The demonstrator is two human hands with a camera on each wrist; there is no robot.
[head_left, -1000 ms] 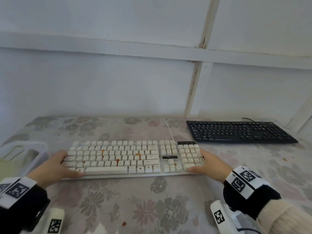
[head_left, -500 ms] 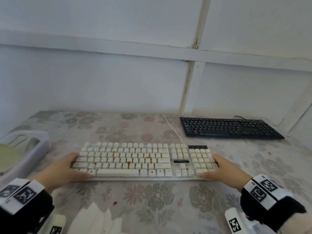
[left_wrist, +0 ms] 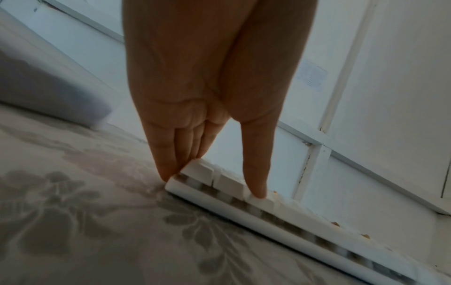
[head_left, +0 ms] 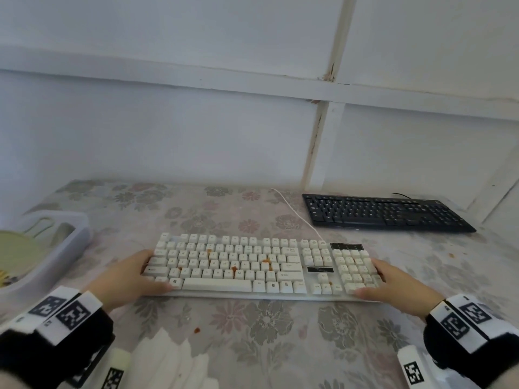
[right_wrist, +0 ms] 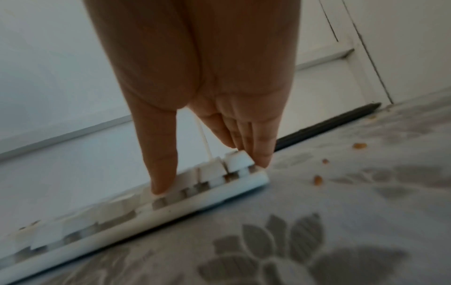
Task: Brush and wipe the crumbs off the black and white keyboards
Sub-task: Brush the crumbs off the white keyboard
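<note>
On the tabletop (head_left: 252, 341) lay the white keyboard (head_left: 261, 265), orange crumbs (head_left: 234, 269) scattered among its keys. At its left end the left hand (head_left: 132, 279) gripped it, thumb (left_wrist: 256, 173) on the front keys, fingers (left_wrist: 168, 154) down the side edge. At its right end the right hand (head_left: 393, 284) held it likewise, thumb (right_wrist: 161, 164) on top, fingers (right_wrist: 261, 142) along the side. Behind its right end, apart, sat the black keyboard (head_left: 384, 213). Left of it stood a tray (head_left: 70, 248); tissues (head_left: 171, 360) lay nearer than its front edge

Floral table (head_left: 280, 346) bears white keyboard (head_left: 252, 265), black keyboard (head_left: 384, 213), tray (head_left: 75, 237).
</note>
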